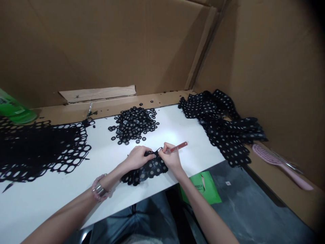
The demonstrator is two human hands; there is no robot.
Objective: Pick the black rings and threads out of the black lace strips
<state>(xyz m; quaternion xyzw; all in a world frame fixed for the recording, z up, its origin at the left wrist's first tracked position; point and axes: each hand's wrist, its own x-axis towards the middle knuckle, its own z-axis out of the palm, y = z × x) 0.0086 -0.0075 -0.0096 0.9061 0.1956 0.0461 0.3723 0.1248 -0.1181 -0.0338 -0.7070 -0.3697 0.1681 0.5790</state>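
Observation:
My left hand (139, 157) is closed on the upper edge of a black sheet (148, 170) with rows of pale grey round spots. The sheet lies bunched on the white table near its front edge. In my right hand (172, 160) is a slim tool with a reddish-brown handle (180, 146), pinched like a pen. Its working end is hidden at the sheet's edge, close to my left fingertips. Just beyond my hands is a pile of loose black rings with grey centres (134, 123).
Black webbing full of round holes (76, 149) covers the table's left. A green bottle (15, 108) stands behind it. More spotted black sheets (223, 132) are heaped at the right, by a pink hairbrush (281, 164). Cardboard walls (106, 44) enclose the back and right.

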